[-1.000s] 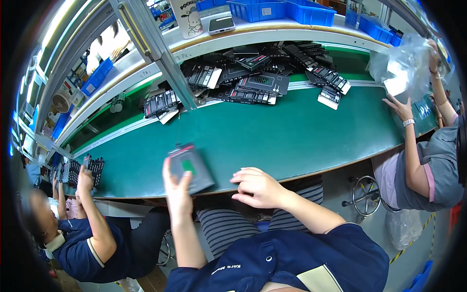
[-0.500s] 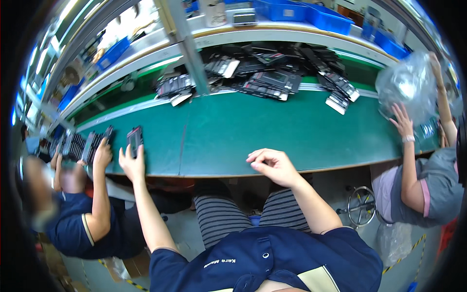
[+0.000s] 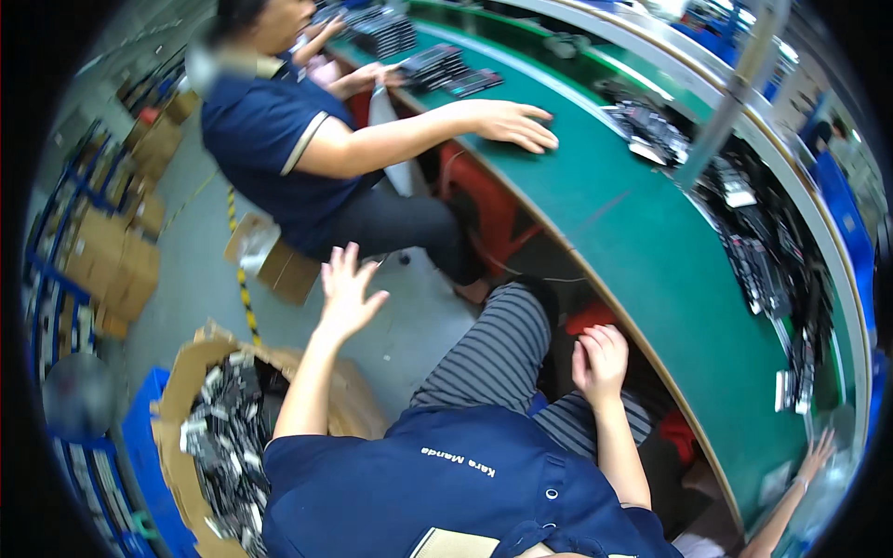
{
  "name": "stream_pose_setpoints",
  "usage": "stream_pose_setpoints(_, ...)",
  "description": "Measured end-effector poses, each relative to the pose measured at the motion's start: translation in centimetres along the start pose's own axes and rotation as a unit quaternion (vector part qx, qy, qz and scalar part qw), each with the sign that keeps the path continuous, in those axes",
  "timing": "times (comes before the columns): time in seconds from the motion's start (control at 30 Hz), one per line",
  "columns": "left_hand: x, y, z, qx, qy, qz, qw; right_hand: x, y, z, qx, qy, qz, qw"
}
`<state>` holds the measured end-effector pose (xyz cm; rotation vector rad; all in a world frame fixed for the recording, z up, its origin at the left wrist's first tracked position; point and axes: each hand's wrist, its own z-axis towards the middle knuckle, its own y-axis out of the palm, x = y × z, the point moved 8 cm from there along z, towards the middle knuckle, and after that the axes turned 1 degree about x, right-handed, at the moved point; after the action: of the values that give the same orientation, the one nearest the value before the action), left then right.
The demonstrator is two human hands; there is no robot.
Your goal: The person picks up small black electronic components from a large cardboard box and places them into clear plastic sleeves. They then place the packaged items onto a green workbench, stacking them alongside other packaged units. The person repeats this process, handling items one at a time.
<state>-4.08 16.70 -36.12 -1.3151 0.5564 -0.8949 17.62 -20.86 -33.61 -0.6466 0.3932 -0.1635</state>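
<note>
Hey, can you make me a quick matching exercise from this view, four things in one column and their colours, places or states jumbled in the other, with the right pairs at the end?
Column one
1. The person's left hand
2. The person's right hand
3. The big cardboard box
4. The tabletop

Column two
A. Green
B. Fingers spread, holding nothing
C. Holds a heap of mostly dark items
D. Fingers bent, beside the table's edge in the picture

Right pairs: 1-B, 2-D, 3-C, 4-A.

Green surface, black packs on it, navy shirt, grey-and-black striped trousers, brown carton, yellow-and-black striped floor tape
</note>
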Motion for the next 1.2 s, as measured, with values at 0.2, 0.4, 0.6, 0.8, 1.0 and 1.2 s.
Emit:
stream_pose_setpoints(0.2, -15.0, -10.3, -19.7, 0.295, -0.335, 0.143, 0.884, 6.6, 14.9, -6.6, -0.241, 0.365, 0.313, 0.843)
stream_pose_setpoints(0.4, -22.0, 9.9, -39.6, -0.047, -0.730, -0.029, 0.681, 15.9, 22.1, -9.8, -0.096, 0.715, 0.519, 0.459)
stream_pose_setpoints(0.6, -14.0, 17.0, -40.2, -0.195, -0.635, -0.051, 0.746, 32.4, 23.8, -8.2, 0.193, 0.648, 0.674, 0.299)
stream_pose_setpoints(0.8, -19.1, 17.7, -36.7, 0.066, -0.632, -0.186, 0.749, 28.3, 17.0, -4.7, 0.223, 0.521, 0.754, 0.333)
stream_pose_setpoints(1.0, -24.4, 23.7, -34.8, 0.258, -0.691, -0.325, 0.592, 19.2, 13.6, -1.9, 0.198, 0.493, 0.771, 0.352)
stream_pose_setpoints(1.2, -24.0, 23.9, -33.1, 0.301, -0.708, -0.325, 0.550, 15.7, 12.4, -0.4, 0.094, 0.322, 0.879, 0.338)
